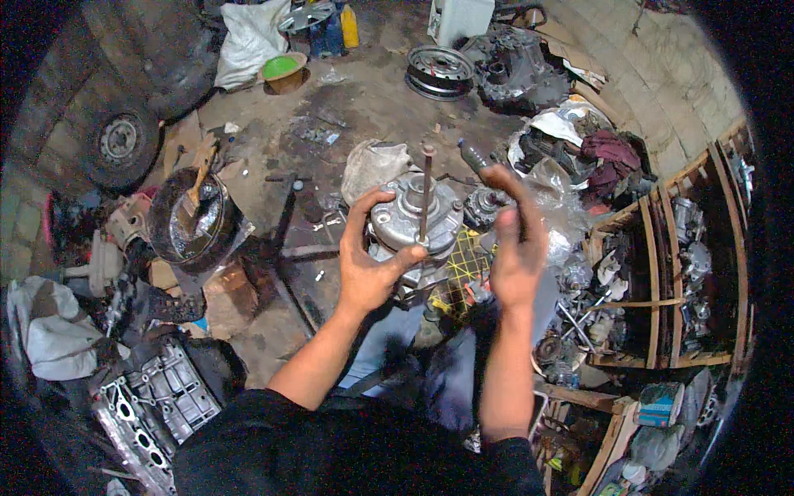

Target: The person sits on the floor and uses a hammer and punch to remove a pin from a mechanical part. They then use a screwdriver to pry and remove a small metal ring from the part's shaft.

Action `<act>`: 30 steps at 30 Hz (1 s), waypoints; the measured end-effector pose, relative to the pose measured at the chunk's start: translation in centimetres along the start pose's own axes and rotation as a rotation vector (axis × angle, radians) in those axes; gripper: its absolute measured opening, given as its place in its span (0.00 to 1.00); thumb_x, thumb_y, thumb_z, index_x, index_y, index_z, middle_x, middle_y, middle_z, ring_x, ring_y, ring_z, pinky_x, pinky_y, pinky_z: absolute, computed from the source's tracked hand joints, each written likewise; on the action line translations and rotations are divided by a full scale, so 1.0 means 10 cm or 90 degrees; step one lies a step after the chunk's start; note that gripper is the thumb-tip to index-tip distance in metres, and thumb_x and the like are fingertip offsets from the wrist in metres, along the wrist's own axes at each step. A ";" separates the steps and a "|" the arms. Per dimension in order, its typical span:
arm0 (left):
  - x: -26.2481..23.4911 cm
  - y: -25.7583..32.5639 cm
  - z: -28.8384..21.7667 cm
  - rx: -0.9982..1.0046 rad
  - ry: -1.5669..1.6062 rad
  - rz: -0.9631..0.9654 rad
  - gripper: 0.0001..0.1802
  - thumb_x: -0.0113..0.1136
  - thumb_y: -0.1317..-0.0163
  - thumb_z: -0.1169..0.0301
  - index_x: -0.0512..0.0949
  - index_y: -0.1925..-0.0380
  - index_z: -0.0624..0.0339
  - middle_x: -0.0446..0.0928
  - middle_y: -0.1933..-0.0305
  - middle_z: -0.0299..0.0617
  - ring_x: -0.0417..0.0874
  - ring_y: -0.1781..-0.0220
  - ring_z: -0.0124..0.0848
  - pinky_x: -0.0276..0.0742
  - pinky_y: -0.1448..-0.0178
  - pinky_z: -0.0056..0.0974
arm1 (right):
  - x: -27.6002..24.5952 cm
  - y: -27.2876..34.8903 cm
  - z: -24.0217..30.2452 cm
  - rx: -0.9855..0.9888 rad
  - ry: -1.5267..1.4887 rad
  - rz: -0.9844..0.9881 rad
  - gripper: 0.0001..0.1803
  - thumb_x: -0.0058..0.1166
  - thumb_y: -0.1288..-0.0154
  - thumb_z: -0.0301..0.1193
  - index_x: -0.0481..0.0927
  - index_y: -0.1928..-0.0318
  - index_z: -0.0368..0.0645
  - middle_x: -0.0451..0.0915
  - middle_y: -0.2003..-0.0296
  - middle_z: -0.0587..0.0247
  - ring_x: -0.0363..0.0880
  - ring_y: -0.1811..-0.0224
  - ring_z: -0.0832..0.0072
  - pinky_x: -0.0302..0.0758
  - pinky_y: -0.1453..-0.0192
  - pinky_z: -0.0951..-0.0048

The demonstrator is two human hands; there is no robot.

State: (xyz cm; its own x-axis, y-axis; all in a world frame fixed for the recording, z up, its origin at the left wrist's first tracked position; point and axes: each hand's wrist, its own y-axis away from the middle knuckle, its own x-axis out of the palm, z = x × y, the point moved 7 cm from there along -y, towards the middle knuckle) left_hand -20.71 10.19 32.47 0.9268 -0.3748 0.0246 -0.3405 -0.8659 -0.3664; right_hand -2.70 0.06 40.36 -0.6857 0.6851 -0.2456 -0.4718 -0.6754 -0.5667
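Note:
A round cast-metal housing, grey and with a raised centre, is held above my lap. My left hand grips its left side, fingers behind and thumb across the near edge. A thin rusty long bolt stands upright at the housing, its head at the top and its lower end by my left thumb. My right hand is raised just right of the housing, apart from it, with thumb and fingers apart and slightly smeared. A dark ribbed stick-like piece shows beyond its fingertips; I cannot tell whether they touch.
At left stands a black basin with a brush in it. A cross-shaped metal stand lies nearby. A geared part is behind my right hand. Wooden shelving with metal parts lines the right; a wheel rim lies ahead.

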 end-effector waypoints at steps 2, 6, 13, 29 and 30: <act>0.05 -0.06 -0.11 0.012 -0.024 -0.003 0.42 0.82 0.55 0.57 0.74 0.41 0.60 0.74 0.38 0.47 0.72 0.33 0.39 0.63 0.27 0.42 | 0.18 0.26 -0.32 0.039 -0.013 0.054 0.42 0.62 0.35 0.56 0.71 0.31 0.38 0.73 0.33 0.50 0.68 0.28 0.57 0.64 0.26 0.56; 0.07 -0.18 -0.20 -0.029 -0.031 -0.014 0.35 0.78 0.49 0.61 0.74 0.42 0.58 0.77 0.45 0.42 0.75 0.40 0.34 0.67 0.32 0.39 | 0.45 0.42 -0.38 0.006 -0.018 0.155 0.69 0.78 0.55 0.52 0.47 0.20 0.43 0.52 0.22 0.47 0.47 0.19 0.49 0.50 0.19 0.51; 0.18 -0.25 -0.24 -0.146 0.026 -0.054 0.30 0.76 0.44 0.64 0.74 0.43 0.56 0.76 0.48 0.42 0.76 0.46 0.32 0.74 0.40 0.37 | 0.44 0.42 -0.39 -0.006 -0.047 0.168 0.81 0.84 0.70 0.52 0.43 0.19 0.46 0.47 0.20 0.46 0.44 0.18 0.48 0.50 0.18 0.50; 0.21 -0.28 -0.16 -0.188 0.074 -0.014 0.28 0.75 0.41 0.63 0.75 0.44 0.58 0.76 0.47 0.42 0.76 0.44 0.32 0.72 0.38 0.37 | 0.43 0.43 -0.48 0.007 -0.103 0.193 0.75 0.80 0.58 0.42 0.37 0.20 0.38 0.42 0.20 0.40 0.39 0.17 0.45 0.45 0.17 0.50; 0.20 -0.29 -0.16 -0.187 0.074 -0.015 0.28 0.75 0.42 0.63 0.75 0.44 0.58 0.76 0.47 0.42 0.76 0.44 0.32 0.72 0.38 0.37 | 0.44 0.42 -0.48 0.008 -0.099 0.196 0.75 0.80 0.59 0.42 0.37 0.20 0.38 0.42 0.20 0.40 0.39 0.17 0.45 0.45 0.17 0.50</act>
State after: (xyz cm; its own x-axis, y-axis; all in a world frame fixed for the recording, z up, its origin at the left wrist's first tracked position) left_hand -18.14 11.38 35.09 0.9163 -0.3744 0.1423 -0.3664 -0.9270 -0.0801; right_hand -5.05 1.53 33.12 -0.8731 0.3992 -0.2798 -0.2359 -0.8483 -0.4741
